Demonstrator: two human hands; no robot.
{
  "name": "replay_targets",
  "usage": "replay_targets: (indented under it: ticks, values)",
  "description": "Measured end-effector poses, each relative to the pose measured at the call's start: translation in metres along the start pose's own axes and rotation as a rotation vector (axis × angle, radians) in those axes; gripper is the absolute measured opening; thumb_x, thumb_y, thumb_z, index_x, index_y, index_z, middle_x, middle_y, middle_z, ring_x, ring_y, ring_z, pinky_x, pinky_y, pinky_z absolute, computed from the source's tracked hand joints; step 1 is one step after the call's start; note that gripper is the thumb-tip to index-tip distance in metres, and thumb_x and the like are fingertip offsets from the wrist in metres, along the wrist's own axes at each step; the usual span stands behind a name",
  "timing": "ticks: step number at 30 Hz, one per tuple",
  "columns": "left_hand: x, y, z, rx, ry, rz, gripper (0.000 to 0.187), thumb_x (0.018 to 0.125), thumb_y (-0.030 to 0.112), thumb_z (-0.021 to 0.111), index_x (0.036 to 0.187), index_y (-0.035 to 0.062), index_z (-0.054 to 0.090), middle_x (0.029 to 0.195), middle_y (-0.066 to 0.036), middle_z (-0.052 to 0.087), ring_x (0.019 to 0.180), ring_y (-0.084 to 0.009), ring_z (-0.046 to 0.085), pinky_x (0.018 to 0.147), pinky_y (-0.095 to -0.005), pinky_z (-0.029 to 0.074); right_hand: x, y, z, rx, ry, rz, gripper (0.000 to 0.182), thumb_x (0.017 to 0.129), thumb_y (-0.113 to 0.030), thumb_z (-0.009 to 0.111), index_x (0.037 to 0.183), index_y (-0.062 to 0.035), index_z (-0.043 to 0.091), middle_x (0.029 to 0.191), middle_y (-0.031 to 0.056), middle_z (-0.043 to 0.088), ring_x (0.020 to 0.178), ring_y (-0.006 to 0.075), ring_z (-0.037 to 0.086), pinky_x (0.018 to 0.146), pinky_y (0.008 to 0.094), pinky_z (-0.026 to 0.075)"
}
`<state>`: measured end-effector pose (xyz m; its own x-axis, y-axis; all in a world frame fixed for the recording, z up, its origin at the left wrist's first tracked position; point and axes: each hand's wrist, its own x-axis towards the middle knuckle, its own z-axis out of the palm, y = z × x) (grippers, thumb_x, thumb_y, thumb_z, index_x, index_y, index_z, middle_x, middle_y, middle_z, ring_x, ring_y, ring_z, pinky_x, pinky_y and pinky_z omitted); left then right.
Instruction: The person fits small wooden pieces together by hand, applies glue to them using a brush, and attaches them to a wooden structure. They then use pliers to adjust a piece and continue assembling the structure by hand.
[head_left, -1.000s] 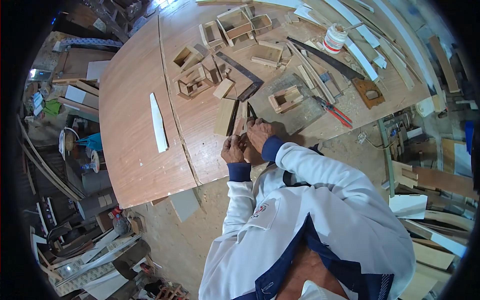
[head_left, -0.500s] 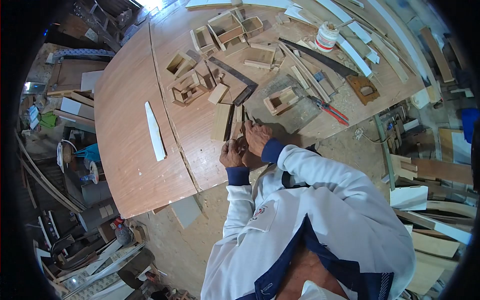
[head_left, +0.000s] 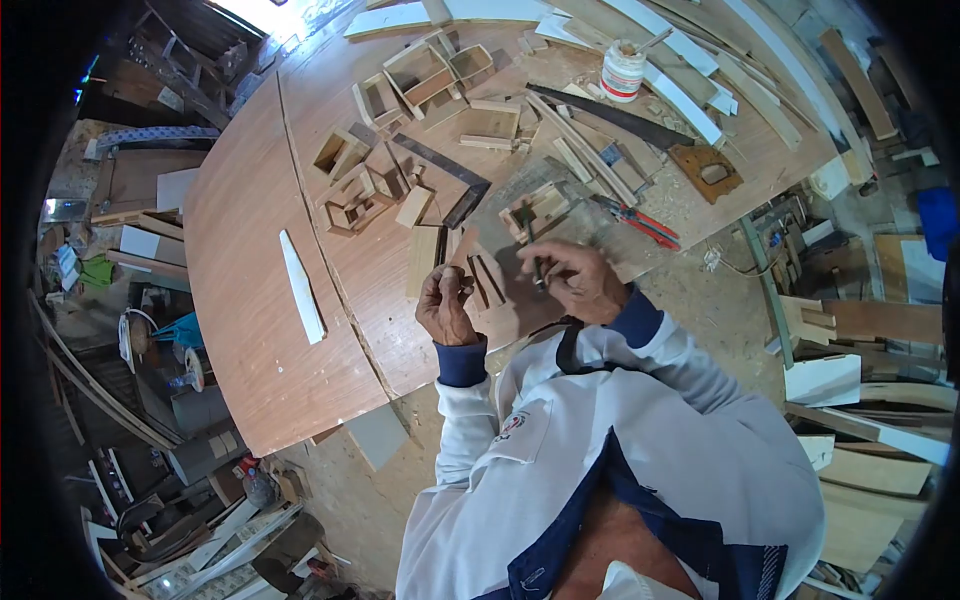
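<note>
My left hand [head_left: 447, 305] is closed near the table's front edge, pinching a thin reddish-brown strip of wood [head_left: 466, 244] that sticks up past the fingertips. To its right, my right hand [head_left: 582, 282] grips a slim dark tool [head_left: 536, 262] pointing away from me; its exact kind I cannot tell. Narrow wooden strips [head_left: 488, 282] lie on the table between the two hands. Just beyond my left hand is a flat light board [head_left: 424, 250]. A small wooden box frame [head_left: 545, 207] sits beyond my right hand.
A black try square [head_left: 452, 180], several small wooden boxes [head_left: 425, 75], a handsaw [head_left: 705, 172], red-handled pliers [head_left: 645, 225] and a white glue tub [head_left: 623, 72] lie around the wooden table [head_left: 240, 350]. A white tapered strip [head_left: 302, 288] rests at left.
My hands have come apart and lifted back from the table strips. The right hand moved rightward with the dark tool; the left now shows the thin wood strip raised.
</note>
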<state>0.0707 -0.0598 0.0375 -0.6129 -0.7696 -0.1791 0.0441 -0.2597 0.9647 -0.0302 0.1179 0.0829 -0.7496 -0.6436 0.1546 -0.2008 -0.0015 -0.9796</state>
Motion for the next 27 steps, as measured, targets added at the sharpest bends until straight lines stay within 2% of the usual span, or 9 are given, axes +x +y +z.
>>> replay_targets:
  ticks: [4, 8, 10, 11, 12, 14, 17, 24, 27]
  values:
    - [-0.004, 0.009, 0.026, 0.022, -0.086, 0.036, 0.019, 0.09, 0.019, 0.063, 0.095, 0.0007, 0.064, 0.081, -0.006, 0.064, 0.072, -0.0126, 0.06, 0.065, -0.0228, 0.049, -0.009, 0.017, -0.039, -0.092, 0.172, 0.162, 0.019, 0.084, -0.006, 0.062, 0.102, -0.0041, 0.065, 0.096, 0.0078, 0.064, 0.084, 0.0136, 0.063, 0.067, 0.0265, 0.051]
    - [-0.002, 0.008, 0.043, 0.072, -0.103, 0.077, 0.019, 0.09, 0.018, 0.062, 0.095, -0.0002, 0.064, 0.08, -0.006, 0.064, 0.07, -0.0129, 0.06, 0.064, -0.0226, 0.05, -0.001, 0.029, -0.077, -0.144, 0.312, 0.151, 0.017, 0.088, -0.017, 0.063, 0.095, -0.0013, 0.063, 0.092, 0.0098, 0.062, 0.078, 0.0168, 0.063, 0.064, 0.0288, 0.049]
    - [-0.001, 0.007, 0.049, 0.057, -0.098, 0.058, 0.018, 0.091, 0.017, 0.062, 0.095, -0.0007, 0.064, 0.081, -0.006, 0.064, 0.07, -0.0131, 0.06, 0.064, -0.0232, 0.05, 0.011, 0.045, -0.101, -0.604, 0.404, -0.07, 0.022, 0.09, -0.021, 0.06, 0.088, 0.0008, 0.06, 0.078, 0.0122, 0.059, 0.067, 0.0265, 0.06, 0.061, 0.0355, 0.047]
    - [-0.001, 0.007, 0.052, 0.059, -0.096, 0.056, 0.018, 0.091, 0.017, 0.062, 0.095, -0.0007, 0.064, 0.081, -0.006, 0.064, 0.07, -0.0131, 0.06, 0.064, -0.0232, 0.05, 0.021, 0.056, -0.112, -0.598, 0.478, -0.177, 0.029, 0.092, -0.028, 0.056, 0.086, 0.0002, 0.057, 0.066, 0.0128, 0.053, 0.059, 0.0348, 0.053, 0.061, 0.0421, 0.045]
    - [-0.002, 0.007, 0.054, 0.048, -0.08, 0.062, 0.018, 0.091, 0.017, 0.061, 0.095, -0.001, 0.064, 0.081, -0.007, 0.064, 0.07, -0.0132, 0.061, 0.064, -0.0235, 0.051, 0.03, 0.053, -0.124, -0.595, 0.475, -0.173, 0.029, 0.092, -0.028, 0.056, 0.086, 0.0002, 0.057, 0.066, 0.0128, 0.053, 0.059, 0.0348, 0.053, 0.061, 0.0421, 0.045]
    - [-0.003, 0.006, 0.058, 0.041, -0.058, 0.066, 0.018, 0.091, 0.016, 0.061, 0.095, -0.0012, 0.064, 0.081, -0.007, 0.064, 0.07, -0.0133, 0.061, 0.064, -0.0238, 0.051, 0.049, 0.042, -0.148, -0.422, 0.276, 0.218, 0.029, 0.094, -0.03, 0.051, 0.089, -0.0016, 0.057, 0.068, 0.0154, 0.058, 0.064, 0.0389, 0.056, 0.063, 0.0453, 0.045]
    - [-0.007, 0.003, 0.06, 0.066, -0.015, 0.064, 0.017, 0.091, 0.015, 0.061, 0.095, -0.0016, 0.064, 0.081, -0.007, 0.064, 0.07, -0.013, 0.061, 0.063, -0.0229, 0.05, 0.088, 0.073, -0.171, -0.839, 0.335, -0.034, 0.03, 0.091, -0.032, 0.051, 0.088, -0.0028, 0.058, 0.074, 0.0188, 0.063, 0.072, 0.0394, 0.06, 0.066, 0.0476, 0.046]
    - [-0.021, -0.003, 0.064, 0.058, 0.105, 0.037, 0.017, 0.091, 0.016, 0.061, 0.095, -0.0005, 0.065, 0.078, -0.005, 0.064, 0.065, -0.0102, 0.059, 0.06, -0.0214, 0.047, 0.164, 0.094, -0.141, -0.918, -0.168, 0.124, 0.03, 0.083, -0.033, 0.057, 0.095, -0.0062, 0.064, 0.089, 0.0212, 0.065, 0.083, 0.0377, 0.063, 0.073, 0.0454, 0.05]
    - [-0.026, -0.002, 0.062, 0.044, 0.16, 0.049, 0.02, 0.091, 0.017, 0.062, 0.097, -0.0012, 0.065, 0.077, -0.005, 0.064, 0.064, -0.0092, 0.057, 0.058, -0.0217, 0.045, 0.187, 0.115, -0.111, -0.971, -0.182, 0.074, 0.033, 0.082, -0.034, 0.057, 0.096, -0.0051, 0.066, 0.093, 0.0212, 0.066, 0.086, 0.0367, 0.065, 0.078, 0.0435, 0.052]
